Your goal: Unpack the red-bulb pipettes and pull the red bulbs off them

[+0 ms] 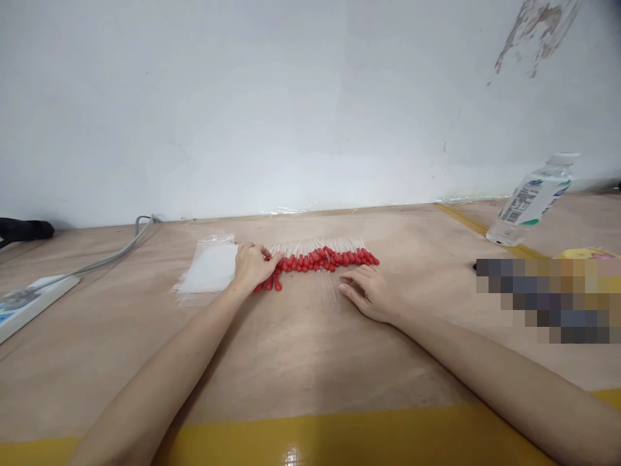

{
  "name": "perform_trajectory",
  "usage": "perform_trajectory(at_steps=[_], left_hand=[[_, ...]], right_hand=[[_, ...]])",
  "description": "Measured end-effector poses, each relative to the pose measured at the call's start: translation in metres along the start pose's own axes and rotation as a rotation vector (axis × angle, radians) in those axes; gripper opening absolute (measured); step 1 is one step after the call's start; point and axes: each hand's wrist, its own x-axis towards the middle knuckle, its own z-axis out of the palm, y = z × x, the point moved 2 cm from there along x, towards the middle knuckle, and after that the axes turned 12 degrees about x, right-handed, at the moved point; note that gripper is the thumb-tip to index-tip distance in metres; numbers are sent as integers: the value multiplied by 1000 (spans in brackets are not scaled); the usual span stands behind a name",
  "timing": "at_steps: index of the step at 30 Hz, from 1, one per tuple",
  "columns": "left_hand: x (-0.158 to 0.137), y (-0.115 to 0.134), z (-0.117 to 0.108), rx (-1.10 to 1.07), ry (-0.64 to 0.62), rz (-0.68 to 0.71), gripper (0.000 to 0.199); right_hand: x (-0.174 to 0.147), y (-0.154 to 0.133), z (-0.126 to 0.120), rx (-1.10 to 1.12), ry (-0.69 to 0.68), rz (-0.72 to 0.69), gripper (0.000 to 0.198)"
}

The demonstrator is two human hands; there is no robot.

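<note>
A long row of droppers with red rubber bulbs (310,261) and thin clear tubes lies on the table, tubes pointing toward the wall. My left hand (253,266) is at the row's left end, its fingers and thumb curled around some red-bulbed droppers; the fingertips are partly hidden. A few more red bulbs (277,283) show just below that hand. My right hand (369,292) rests on its side in front of the row's right part, thumb and fingers apart with nothing between them. Left of its fingertips are several thin clear tubes (330,288) pointing toward me.
Clear zip bags (208,268) lie in a stack beside my left hand. A power strip (39,299) with a grey cable (111,260) is at far left. To the right stand a tilted-looking water bottle (531,204) and a yellow item (589,254), near a blurred-out area. A white wall (291,116) borders the back.
</note>
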Motion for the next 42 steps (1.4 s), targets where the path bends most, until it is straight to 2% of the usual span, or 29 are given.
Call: perform_trajectory(at_steps=[5, 9, 11, 14, 17, 21, 24, 27, 31, 35, 42], left_hand=[[-1, 3, 2, -29, 9, -13, 31], [-14, 4, -9, -116, 127, -16, 25], [-28, 6, -18, -195, 179, 97, 23], [-56, 14, -27, -298, 174, 370, 18], [-80, 22, -29, -353, 150, 555, 13], [-94, 29, -23, -370, 153, 598, 12], [-94, 30, -20, -386, 147, 606, 13], [-92, 32, -18, -432, 125, 627, 14], [-92, 41, -14, -462, 80, 735, 36], [-95, 48, -8, -461, 63, 808, 22], [-99, 49, -8, -438, 148, 820, 16]], right_hand=[[0, 0, 0, -3, -3, 9, 25], [-1, 0, 0, 14, 54, -16, 26], [-1, -2, -4, 23, 146, -48, 33], [0, -8, -10, -15, 226, -133, 51], [1, -14, -11, -70, 108, -252, 58], [-1, -17, -4, -85, -55, -382, 42], [-2, -16, 3, -69, -40, -389, 25], [-2, -15, 8, -25, 0, -381, 20], [-1, -18, 11, 36, 27, -395, 20], [0, -24, 12, 79, 36, -421, 20], [3, -26, 25, 113, -41, -318, 29]])
